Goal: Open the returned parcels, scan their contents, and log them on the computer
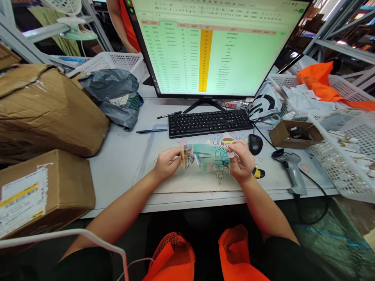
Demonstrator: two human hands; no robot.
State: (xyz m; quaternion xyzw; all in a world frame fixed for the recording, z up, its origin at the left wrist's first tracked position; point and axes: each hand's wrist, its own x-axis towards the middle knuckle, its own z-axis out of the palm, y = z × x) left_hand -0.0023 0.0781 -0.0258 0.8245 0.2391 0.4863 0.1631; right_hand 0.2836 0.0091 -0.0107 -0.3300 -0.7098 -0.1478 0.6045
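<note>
A clear, glossy plastic bag (206, 156) is stretched between my two hands above the printed desk mat (172, 183), with green and orange tints on its surface. Near its left end shows a small whitish item (193, 159), too blurred to name. My left hand (168, 164) is closed, pinching the bag's left edge between thumb and fingers. On the other side my right hand (241, 160) is closed too, with a crumpled clear bit of plastic showing at its fingertips. Behind the bag lies the black keyboard (208, 121); the mouse (255, 144) is just beyond my right hand.
A monitor (181, 58) stands behind the keyboard. Cardboard boxes (73, 179) and a grey plastic bag (117, 93) take up the left. At right are a barcode scanner (293, 171), a small open box (281, 134) and white baskets (345, 171). Another person's arm (121, 25) shows behind.
</note>
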